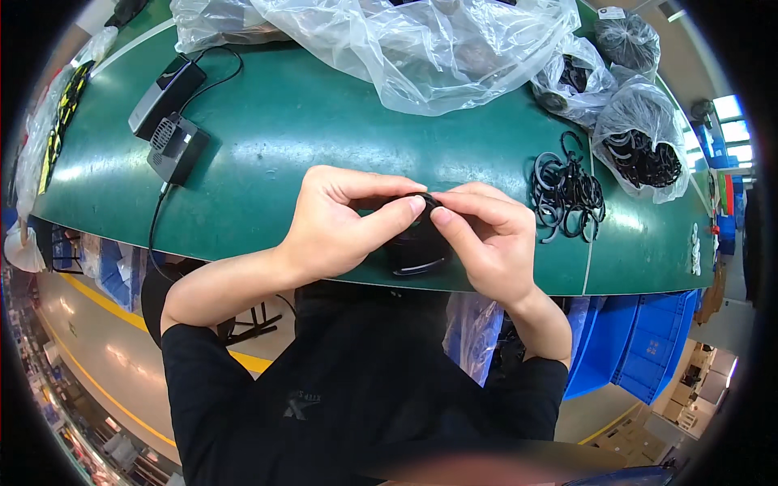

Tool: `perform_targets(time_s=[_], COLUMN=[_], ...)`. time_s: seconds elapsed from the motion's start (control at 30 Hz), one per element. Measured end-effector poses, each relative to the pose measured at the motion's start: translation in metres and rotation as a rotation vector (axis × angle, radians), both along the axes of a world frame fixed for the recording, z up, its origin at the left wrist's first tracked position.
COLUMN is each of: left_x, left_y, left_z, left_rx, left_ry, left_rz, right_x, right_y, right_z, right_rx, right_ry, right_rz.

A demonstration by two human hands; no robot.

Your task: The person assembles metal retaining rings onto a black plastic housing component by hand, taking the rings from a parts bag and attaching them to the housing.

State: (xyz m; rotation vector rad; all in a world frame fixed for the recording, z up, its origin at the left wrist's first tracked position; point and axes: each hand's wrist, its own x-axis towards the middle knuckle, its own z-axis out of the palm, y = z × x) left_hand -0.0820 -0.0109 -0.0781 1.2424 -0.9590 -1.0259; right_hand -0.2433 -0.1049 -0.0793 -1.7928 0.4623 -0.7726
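Near the table's front edge, my left hand [340, 219] and my right hand [490, 235] meet, fingertips almost touching. Both pinch a small black curved part [429, 199] between thumb and forefinger. Just below the fingers is a glossy black piece [420, 249] with a bright rim, partly covered by my hands; I cannot tell whether it is joined to the curved part. To the right of my right hand lies a loose pile of black curved rings [567, 193].
The green table [267, 146] carries a large clear plastic bag [429, 57] at the back. An opened bag of black parts [644, 150] stands far right. Two dark corded devices [180, 150] [166, 93] sit at the left. Blue crates [644, 344] are below the right edge.
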Motion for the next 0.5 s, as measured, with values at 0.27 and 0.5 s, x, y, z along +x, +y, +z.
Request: perform_targets(time_s=[0.27,0.5], left_x=[-0.0006,0.0000], left_y=[-0.0010,-0.0008], left_z=[-0.0044,-0.0010], left_rx=[0.019,0.067], left_ry=[0.067,0.075], left_rz=[-0.003,-0.023], right_x=[0.0026,0.0000], right_y=[0.0023,0.0011], right_z=[-0.0054,-0.0037], right_rx=[0.075,0.133], right_ry=[-0.022,0.009], right_rz=[-0.045,0.037])
